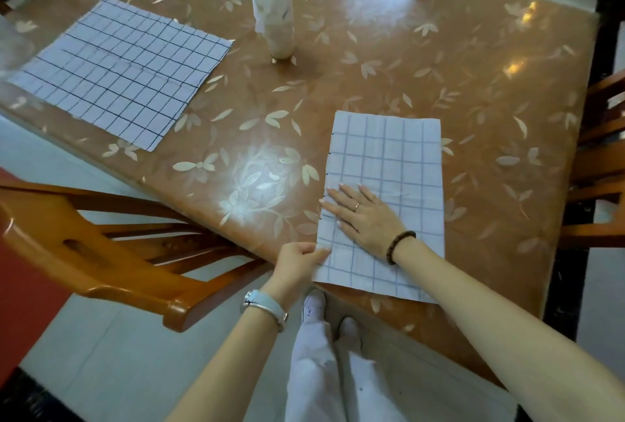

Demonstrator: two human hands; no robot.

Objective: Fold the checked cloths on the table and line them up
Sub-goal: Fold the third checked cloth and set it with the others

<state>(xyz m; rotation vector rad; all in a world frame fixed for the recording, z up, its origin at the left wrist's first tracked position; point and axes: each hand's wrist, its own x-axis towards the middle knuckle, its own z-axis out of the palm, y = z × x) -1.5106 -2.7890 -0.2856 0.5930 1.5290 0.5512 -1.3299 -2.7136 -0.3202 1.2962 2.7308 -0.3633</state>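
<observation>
My right hand (367,218) lay flat and wide, fingers spread, pressing on the near half of the folded checked cloth (385,164), which sat at about five o'clock on the desk (422,60), its long side running away from me and its near end reaching the desk's edge. My left hand (297,261) was narrowed to a pinch on that cloth's near left corner, thumb on top, just beside my right hand at its seven o'clock. A dark bead bracelet (399,245) circled my right wrist and a pale watch (265,308) my left. The second checked cloth (118,66) lay open and flat at about ten o'clock, well apart from the folded one, its grid lines darker. Between them, toward twelve o'clock, a tall white lidded cup (274,5) stood upright on the floral covering. A wooden chair (111,252) stood at my nine o'clock, just beside the desk's edge, and another chair (598,164) at three o'clock. Below my arms I saw my pale trousers (314,371) and white shoes (314,306) on the floor.
</observation>
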